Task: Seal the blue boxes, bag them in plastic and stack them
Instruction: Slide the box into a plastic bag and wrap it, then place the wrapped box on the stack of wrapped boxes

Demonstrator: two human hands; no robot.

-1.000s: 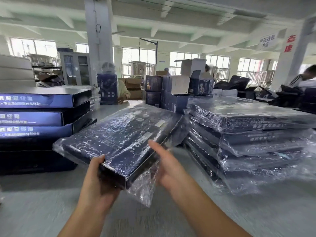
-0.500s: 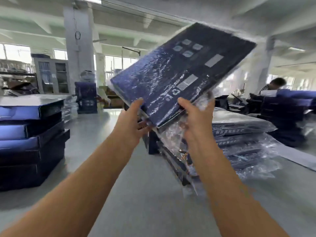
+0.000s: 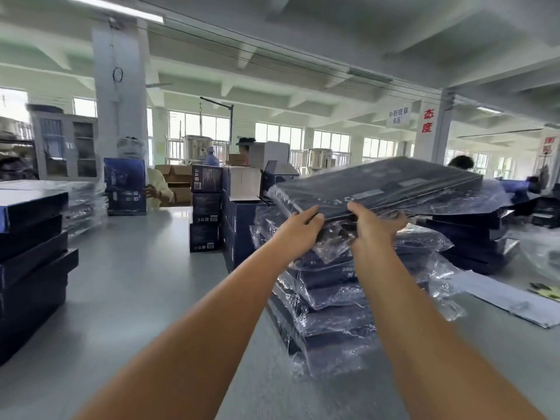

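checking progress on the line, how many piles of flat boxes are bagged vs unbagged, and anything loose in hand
bagged piles: 2, the right bagged pile and the far-left bagged pile
unbagged piles: 2, the near-left unbagged pile and the far-right unbagged pile
bagged box gripped by left hand and right hand: 1
total: 5

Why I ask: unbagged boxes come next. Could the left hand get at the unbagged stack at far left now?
Probably not yet: the left hand and right hand grip the bagged box over the bagged stack. The table between it and the unbagged stack looks bare; once freed, likely yes.
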